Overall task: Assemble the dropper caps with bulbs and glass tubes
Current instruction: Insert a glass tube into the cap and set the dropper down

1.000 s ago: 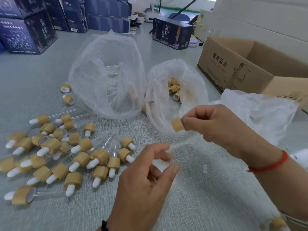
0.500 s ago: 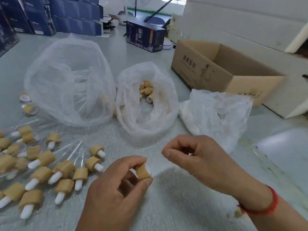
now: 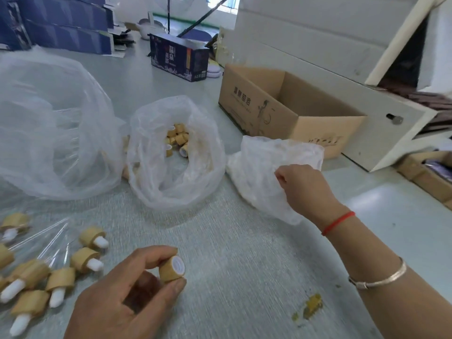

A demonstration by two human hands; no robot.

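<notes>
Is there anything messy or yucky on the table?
Yes, a yellowish smear sits on the table, near the person's right forearm. It looks like a spill or crumbs, not one of the dropper parts. I can't tell what it is.

Single head-worn wide-angle view, looking forward and down from the person's own eye height onto the pale grey textured table [image 3: 244, 253]. Close range: the left hand [image 3: 127, 297] fills the bottom edge and the right forearm enters from the lower right. View faces the far stacked dark blue cartons [image 3: 61, 23]; edges bow from lens distortion.
</notes>
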